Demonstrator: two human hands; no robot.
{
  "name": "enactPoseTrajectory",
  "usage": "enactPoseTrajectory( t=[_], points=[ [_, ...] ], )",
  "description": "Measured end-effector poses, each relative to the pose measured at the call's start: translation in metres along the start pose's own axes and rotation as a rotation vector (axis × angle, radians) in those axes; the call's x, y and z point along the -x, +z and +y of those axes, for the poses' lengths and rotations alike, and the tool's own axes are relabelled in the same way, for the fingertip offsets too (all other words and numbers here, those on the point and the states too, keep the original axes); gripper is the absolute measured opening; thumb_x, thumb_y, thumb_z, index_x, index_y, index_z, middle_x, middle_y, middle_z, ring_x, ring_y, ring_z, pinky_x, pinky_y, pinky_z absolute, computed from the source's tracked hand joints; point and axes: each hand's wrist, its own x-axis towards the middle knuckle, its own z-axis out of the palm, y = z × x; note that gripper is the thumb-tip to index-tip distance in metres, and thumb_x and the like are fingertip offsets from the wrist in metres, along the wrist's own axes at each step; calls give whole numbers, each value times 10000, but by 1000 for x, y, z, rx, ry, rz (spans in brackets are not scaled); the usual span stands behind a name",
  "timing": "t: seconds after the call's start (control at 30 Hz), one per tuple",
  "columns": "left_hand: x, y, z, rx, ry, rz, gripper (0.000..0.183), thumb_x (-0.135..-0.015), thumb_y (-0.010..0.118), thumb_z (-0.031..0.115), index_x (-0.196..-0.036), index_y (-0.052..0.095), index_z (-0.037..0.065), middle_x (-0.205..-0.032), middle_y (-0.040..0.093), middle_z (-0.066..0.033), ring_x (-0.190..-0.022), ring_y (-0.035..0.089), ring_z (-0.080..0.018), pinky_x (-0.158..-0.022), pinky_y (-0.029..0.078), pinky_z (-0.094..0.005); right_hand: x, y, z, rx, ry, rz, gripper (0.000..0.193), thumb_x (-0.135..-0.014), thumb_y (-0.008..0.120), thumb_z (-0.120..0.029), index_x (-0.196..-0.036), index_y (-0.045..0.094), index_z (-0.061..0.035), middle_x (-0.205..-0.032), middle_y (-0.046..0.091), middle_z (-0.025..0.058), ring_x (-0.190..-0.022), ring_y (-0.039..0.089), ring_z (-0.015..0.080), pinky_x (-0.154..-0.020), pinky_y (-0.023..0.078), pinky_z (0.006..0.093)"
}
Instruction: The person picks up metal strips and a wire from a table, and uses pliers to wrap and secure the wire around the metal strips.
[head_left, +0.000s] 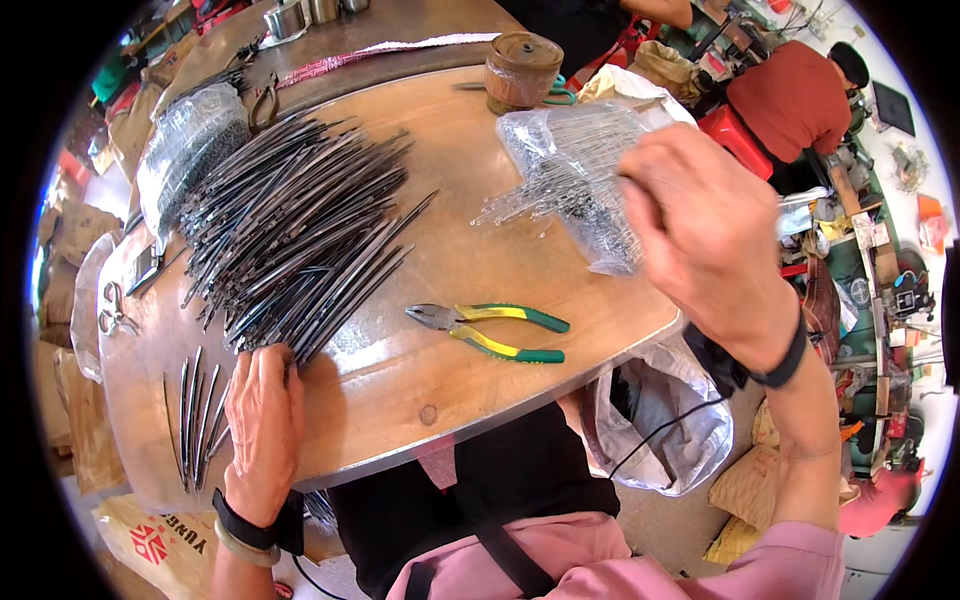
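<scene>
Dark rods (pixel 295 235) seemingly under left hand (pixel 262 425) fingertips (pixel 275 355)

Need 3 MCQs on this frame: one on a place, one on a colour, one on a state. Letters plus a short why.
1. Where do the pliers lie on the wooden table?
A. Between the two hands, near the front edge
B. On top of the heap of dark rods
C. Inside the clear bag

2. What colour are the pliers' handles?
A. Red and black
B. Yellow and green
C. All blue

3. What is the right hand doing?
A. Resting flat on bare wood
B. Gripping the pliers
C. Raised at the clear plastic bag of thin metal wires

Answers:
1 A: they lie on bare wood between the heap of dark rods and the bag.
2 B: yellow handles with green ends.
3 C: its fingers are at the bag, while the left hand presses the near end of the heap.
</scene>
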Motion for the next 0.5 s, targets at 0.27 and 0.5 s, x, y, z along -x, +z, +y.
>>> enactPoseTrajectory(
  t=[0.27,0.5],
  points=[
    [3,17,-12,82,25,40,94,-802,605,-10,-882,557,-5,-892,497,-177,-823,531,-381,-706,436,-463,57,-13,9,-463,768,276,71,-912,622,-59,-941,643,2,-871,643,54,-716,592,115,-640,471,246],
    [6,7,0,30,-4,-16,136,-806,608,-9,-939,585,-25,-912,519,-184,-866,531,-384,-729,429,-449,135,2,-20,-1793,1627,564,97,-935,599,-105,-967,593,-14,-873,615,78,-722,585,138,-649,489,281]
  ],
)
